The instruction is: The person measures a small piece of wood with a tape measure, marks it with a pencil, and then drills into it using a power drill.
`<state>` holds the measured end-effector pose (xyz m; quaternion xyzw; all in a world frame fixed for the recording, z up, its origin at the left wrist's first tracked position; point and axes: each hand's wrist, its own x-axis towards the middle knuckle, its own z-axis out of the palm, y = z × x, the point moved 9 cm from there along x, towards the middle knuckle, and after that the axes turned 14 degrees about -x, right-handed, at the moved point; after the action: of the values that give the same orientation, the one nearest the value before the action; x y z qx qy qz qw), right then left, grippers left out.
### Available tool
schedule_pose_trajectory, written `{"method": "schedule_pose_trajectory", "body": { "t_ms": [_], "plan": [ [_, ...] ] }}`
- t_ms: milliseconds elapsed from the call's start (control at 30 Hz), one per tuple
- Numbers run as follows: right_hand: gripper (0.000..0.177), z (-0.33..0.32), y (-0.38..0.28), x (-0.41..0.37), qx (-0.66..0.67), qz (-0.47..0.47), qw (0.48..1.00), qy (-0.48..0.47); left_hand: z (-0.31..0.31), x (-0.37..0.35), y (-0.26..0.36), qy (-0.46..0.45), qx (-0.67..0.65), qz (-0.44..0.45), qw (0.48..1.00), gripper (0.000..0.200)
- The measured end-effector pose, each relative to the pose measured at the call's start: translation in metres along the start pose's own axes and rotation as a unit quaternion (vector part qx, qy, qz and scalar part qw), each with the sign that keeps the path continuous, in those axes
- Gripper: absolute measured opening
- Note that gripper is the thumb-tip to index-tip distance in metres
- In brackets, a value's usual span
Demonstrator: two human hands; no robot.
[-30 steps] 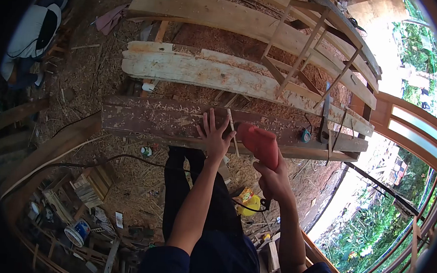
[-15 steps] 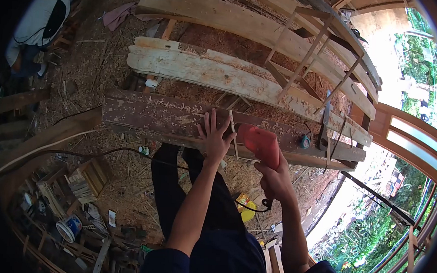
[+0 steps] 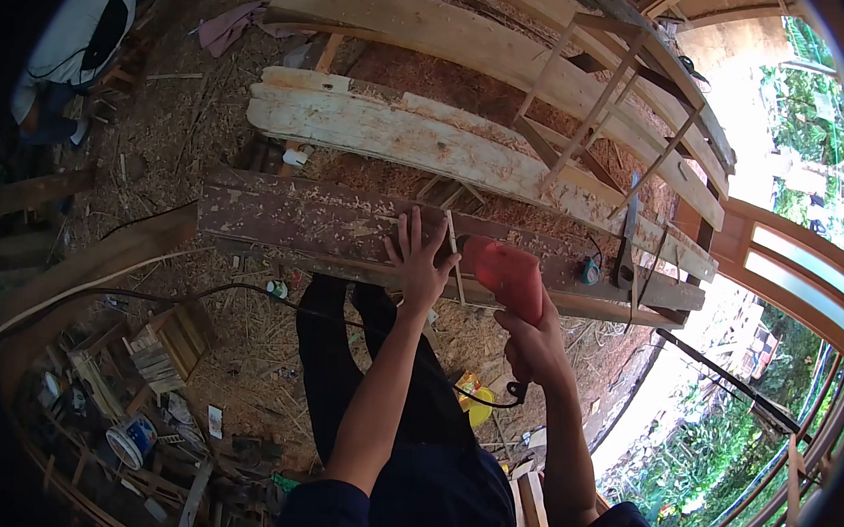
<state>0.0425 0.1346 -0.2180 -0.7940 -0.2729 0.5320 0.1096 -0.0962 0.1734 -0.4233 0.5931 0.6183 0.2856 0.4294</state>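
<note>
My left hand (image 3: 419, 262) lies flat with fingers spread on a dark, chip-strewn plank (image 3: 291, 220) and steadies a thin wooden strip (image 3: 454, 258) beside its fingertips. My right hand (image 3: 529, 345) grips the handle of a red power drill (image 3: 504, 275), whose nose points at the plank just right of the strip. A black cord (image 3: 491, 399) hangs from the drill's handle toward the floor.
Pale rough planks (image 3: 391, 133) and a slatted wooden frame (image 3: 593, 101) lie beyond the dark plank. A metal square (image 3: 627, 238) and small teal object (image 3: 589, 267) rest at its right end. Another person (image 3: 71, 45) crouches at top left. Crates, a bucket (image 3: 136, 437) and scraps litter the sawdust floor.
The view has shifted slightly. Both hands stay in place, the left on the plank and the right on the drill, which has edged a little lower.
</note>
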Motion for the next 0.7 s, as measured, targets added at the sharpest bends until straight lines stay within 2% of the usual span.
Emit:
{"method": "schedule_pose_trajectory", "body": {
  "t_ms": [700],
  "plan": [
    [0.073, 0.000, 0.008, 0.000, 0.010, 0.026, 1.000, -0.014, 0.003, 0.000, 0.002, -0.022, 0.007, 0.003, 1.000, 0.070]
  ]
}}
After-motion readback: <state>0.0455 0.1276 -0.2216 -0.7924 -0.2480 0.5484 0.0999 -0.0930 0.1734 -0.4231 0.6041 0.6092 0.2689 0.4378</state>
